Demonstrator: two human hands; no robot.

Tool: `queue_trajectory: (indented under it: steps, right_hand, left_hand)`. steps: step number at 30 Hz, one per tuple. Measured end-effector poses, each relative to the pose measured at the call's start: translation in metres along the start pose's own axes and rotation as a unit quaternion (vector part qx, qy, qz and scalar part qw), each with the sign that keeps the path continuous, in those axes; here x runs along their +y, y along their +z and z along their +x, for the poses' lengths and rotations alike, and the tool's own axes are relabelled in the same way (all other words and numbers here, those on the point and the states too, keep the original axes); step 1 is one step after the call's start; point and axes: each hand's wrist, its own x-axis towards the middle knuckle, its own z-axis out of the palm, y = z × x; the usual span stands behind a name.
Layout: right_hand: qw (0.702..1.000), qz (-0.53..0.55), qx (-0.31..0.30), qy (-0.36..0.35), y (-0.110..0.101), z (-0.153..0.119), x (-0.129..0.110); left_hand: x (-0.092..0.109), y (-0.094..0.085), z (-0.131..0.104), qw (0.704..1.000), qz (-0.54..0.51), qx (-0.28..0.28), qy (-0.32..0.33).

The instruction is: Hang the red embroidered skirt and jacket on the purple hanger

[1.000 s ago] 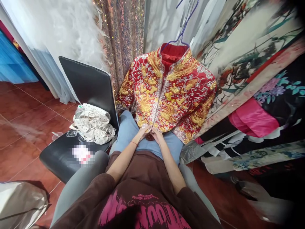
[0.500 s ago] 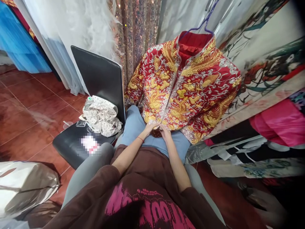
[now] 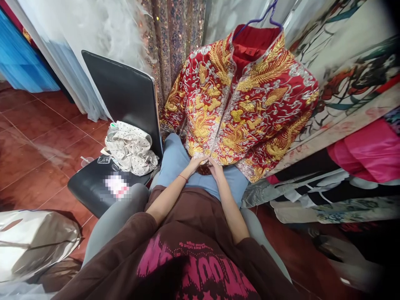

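A red jacket (image 3: 240, 104) with gold and silver embroidery hangs from a purple hanger (image 3: 273, 12) in front of me, its hem reaching my lap. At the bottom of the front opening, my left hand (image 3: 197, 161) pinches the hem from the left side. Close beside it, my right hand (image 3: 215, 167) holds the hem at the same front edge, fingertips nearly touching those of the other hand. A light blue cloth (image 3: 175, 156) lies over my lap under the jacket.
To the left is a black chair (image 3: 121, 91) bearing a crumpled dotted cloth (image 3: 131, 148) and a blurred item. A white bag (image 3: 37, 241) sits at the lower left. Garments hang behind the jacket and along the right, including a pink one (image 3: 368, 150).
The view has shifted slightly, so the jacket's collar appears higher and the chair further left. Both hands remain at the hem with almost the same grip.
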Motion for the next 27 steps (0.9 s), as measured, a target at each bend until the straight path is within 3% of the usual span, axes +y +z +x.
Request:
queue_trajectory:
  steps: [9,14,21,27]
  right_hand:
    - [0.997,0.030,0.039,-0.056,0.007,-0.002,-0.003]
    - [0.999,0.013,0.010,-0.038,0.008,-0.002,-0.004]
    - [0.997,0.054,-0.058,-0.019,0.018,-0.009,-0.011]
    - [0.996,0.047,-0.071,-0.006,0.019,-0.012,-0.018]
  left_hand:
    - [-0.013,0.010,-0.016,0.999,0.003,0.031,0.038]
    - [-0.001,0.015,-0.015,0.997,-0.037,0.053,-0.034]
    - [0.025,0.018,-0.018,0.989,-0.089,-0.025,-0.118]
    - [0.030,0.018,-0.024,0.984,-0.112,-0.024,-0.135]
